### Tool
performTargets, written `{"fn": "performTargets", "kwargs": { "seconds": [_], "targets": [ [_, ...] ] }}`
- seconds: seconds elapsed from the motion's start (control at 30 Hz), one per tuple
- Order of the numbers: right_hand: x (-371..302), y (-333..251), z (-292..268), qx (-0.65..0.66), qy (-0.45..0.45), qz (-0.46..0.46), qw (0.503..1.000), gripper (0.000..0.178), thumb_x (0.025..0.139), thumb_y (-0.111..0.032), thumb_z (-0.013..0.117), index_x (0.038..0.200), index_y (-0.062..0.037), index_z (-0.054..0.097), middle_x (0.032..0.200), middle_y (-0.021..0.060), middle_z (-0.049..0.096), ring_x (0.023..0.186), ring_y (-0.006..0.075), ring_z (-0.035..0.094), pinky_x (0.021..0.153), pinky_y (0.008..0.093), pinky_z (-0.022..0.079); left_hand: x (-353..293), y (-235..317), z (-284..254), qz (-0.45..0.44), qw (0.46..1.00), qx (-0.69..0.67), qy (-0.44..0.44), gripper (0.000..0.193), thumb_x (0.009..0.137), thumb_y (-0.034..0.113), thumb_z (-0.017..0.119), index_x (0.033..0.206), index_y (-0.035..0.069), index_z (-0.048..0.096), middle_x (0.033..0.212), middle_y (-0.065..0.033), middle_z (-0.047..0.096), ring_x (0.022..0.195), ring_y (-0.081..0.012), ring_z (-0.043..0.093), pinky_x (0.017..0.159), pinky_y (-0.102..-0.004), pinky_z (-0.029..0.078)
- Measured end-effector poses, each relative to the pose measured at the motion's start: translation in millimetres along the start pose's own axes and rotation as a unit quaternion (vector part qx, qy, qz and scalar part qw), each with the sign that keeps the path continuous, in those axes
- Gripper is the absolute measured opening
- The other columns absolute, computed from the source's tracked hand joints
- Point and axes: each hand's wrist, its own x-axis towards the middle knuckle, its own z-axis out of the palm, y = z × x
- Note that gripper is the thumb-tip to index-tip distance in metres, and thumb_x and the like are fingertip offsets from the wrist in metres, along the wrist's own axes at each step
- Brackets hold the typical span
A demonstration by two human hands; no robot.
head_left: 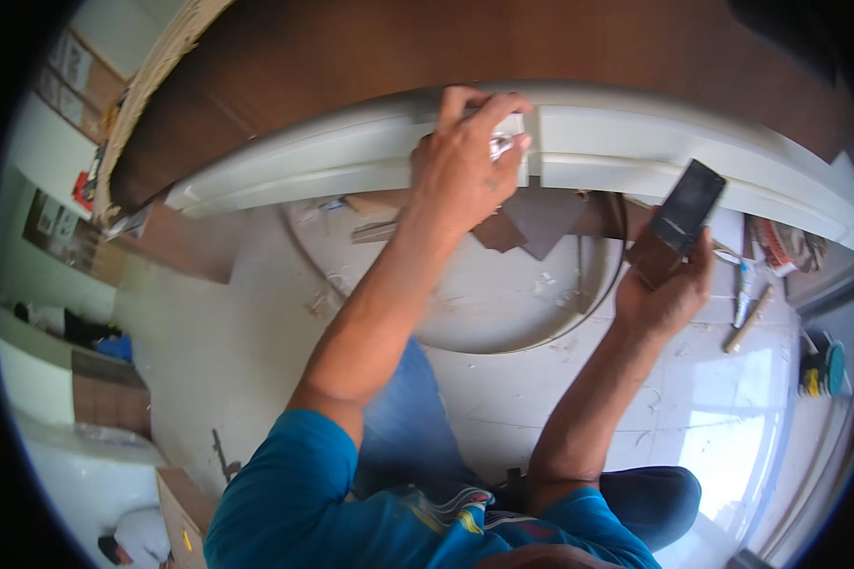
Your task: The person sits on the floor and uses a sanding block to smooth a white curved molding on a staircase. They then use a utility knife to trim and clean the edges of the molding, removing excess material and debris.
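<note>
My left hand [467, 163] reaches up to the white panel front [332, 156] below a dark brown wood top [370, 57]. Its fingers curl at the panel's upper edge, beside the gap between two panels. Between thumb and fingers shows a small shiny whitish piece [501, 144], too small to name. My right hand [667, 292] is closed around a dark smartphone [685, 209], held tilted just below the second white panel [636, 142]. The phone's screen looks dark.
On the pale tiled floor lie a thin curved strip [503, 352], brown board pieces [541, 223], a tube [743, 292] and a wooden stick [750, 320]. A teal-lidded tub [830, 368] stands at right. Another person [140, 537] is at lower left.
</note>
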Motion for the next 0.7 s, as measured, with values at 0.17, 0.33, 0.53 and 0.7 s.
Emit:
{"fn": "performTargets", "kwargs": {
  "seconds": [0.17, 0.33, 0.53, 0.7],
  "targets": [
    [-3.4, 3.5, 14.2, -0.057, 0.034, -0.031, 0.997, 0.039, 0.111, -0.034, 0.057, 0.127, 0.0008, 0.066, 0.104, 0.0175, 0.078, 0.091, 0.0260, 0.076, 0.081, 0.0380, 0.059, -4.9, -17.9, 4.3, -0.032, 0.997, -0.023, 0.062, 0.047, 0.088, 0.023, 0.088, 0.131, 0.013, 0.073, 0.127, -0.0155, 0.066, 0.111, -0.0363, 0.070, 0.095, -0.0452, 0.059],
    [1.7, 10.7, 9.5, -0.036, 0.033, -0.008, 0.999, 0.038, 0.111, -0.034, 0.057, 0.126, 0.0003, 0.066, 0.103, 0.0171, 0.077, 0.092, 0.0258, 0.075, 0.081, 0.0381, 0.059, -9.6, -38.7, -0.5, -0.029, 0.996, -0.036, 0.072, 0.050, 0.086, 0.020, 0.090, 0.132, 0.010, 0.073, 0.133, -0.0157, 0.062, 0.116, -0.0334, 0.067, 0.099, -0.0437, 0.058],
    [-5.8, 19.3, 18.4, -0.056, 0.054, -0.036, 0.996, 0.038, 0.111, -0.033, 0.058, 0.127, 0.0001, 0.065, 0.105, 0.0157, 0.077, 0.094, 0.0258, 0.076, 0.081, 0.0372, 0.059, -16.8, -37.5, 10.1, -0.015, 0.994, -0.063, 0.084, 0.053, 0.087, 0.016, 0.089, 0.136, 0.012, 0.070, 0.139, -0.0141, 0.058, 0.122, -0.0332, 0.065, 0.101, -0.0431, 0.057],
    [-7.1, 20.9, 16.2, -0.067, 0.037, -0.049, 0.996, 0.038, 0.110, -0.035, 0.059, 0.126, -0.0005, 0.066, 0.105, 0.0149, 0.077, 0.095, 0.0255, 0.077, 0.082, 0.0365, 0.060, -21.8, -41.2, 14.3, -0.012, 0.996, -0.028, 0.085, 0.064, 0.085, 0.013, 0.090, 0.142, 0.013, 0.063, 0.144, -0.0121, 0.053, 0.115, -0.0331, 0.070, 0.092, -0.0461, 0.063]
  ]
}}
